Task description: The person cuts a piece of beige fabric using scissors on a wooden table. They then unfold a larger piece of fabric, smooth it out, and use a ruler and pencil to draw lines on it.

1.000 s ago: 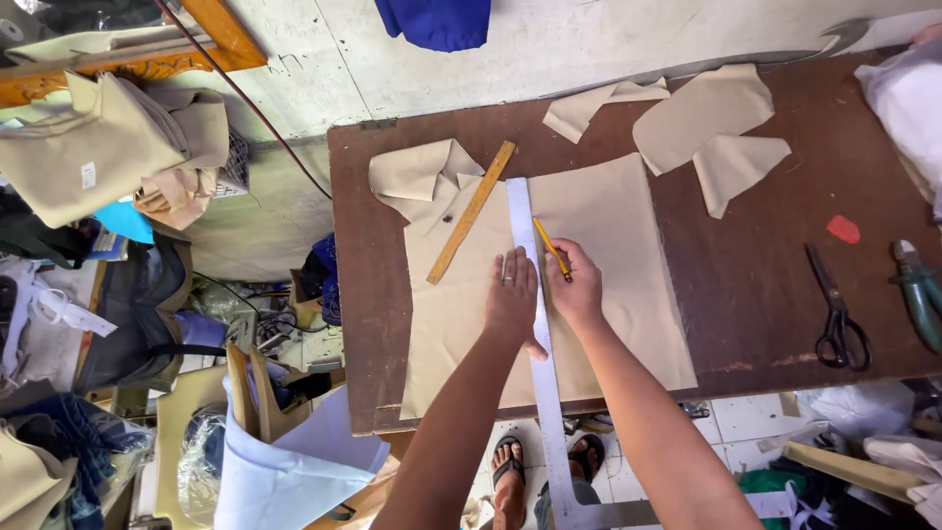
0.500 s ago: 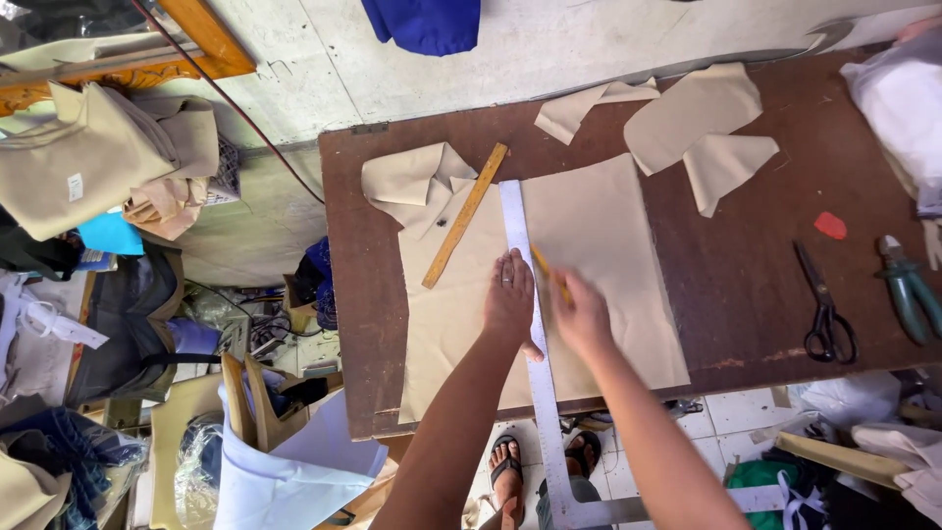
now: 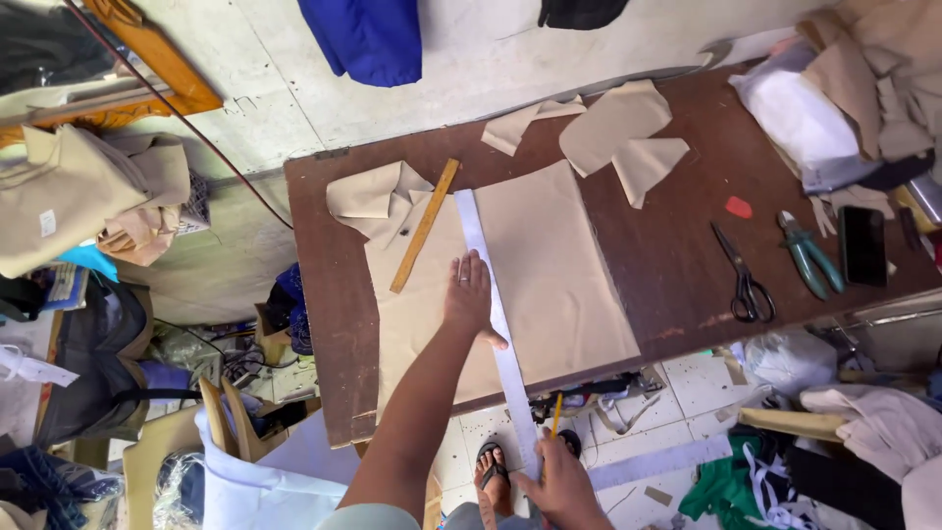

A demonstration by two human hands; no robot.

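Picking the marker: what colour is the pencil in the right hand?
Yellow pencil, in the right hand; head view.

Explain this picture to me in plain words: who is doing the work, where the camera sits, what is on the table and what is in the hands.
There is no machine here: a person works with two bare hands, and a camera worn on the head looks straight down. The left hand presses flat on a long pale ruler laid across tan fabric on a dark brown table. The right hand, off the table's near edge, holds a yellow pencil. Also on the table are a wooden ruler, loose fabric pieces, black scissors, green-handled pliers and a dark phone.
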